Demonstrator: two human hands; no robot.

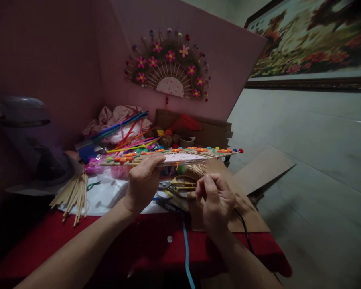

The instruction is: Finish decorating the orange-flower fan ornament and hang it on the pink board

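Head view: left hand [146, 176] grasps the fan [185, 157], long axis crosswise; right hand [215, 196] curls below it, contents unclear!

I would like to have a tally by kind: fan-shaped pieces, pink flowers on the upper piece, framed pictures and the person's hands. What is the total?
Fan-shaped pieces: 2 (upper piece, held piece)
Pink flowers on the upper piece: 9
Framed picture: 1
Hands: 2 (left hand, right hand)
Total: 14
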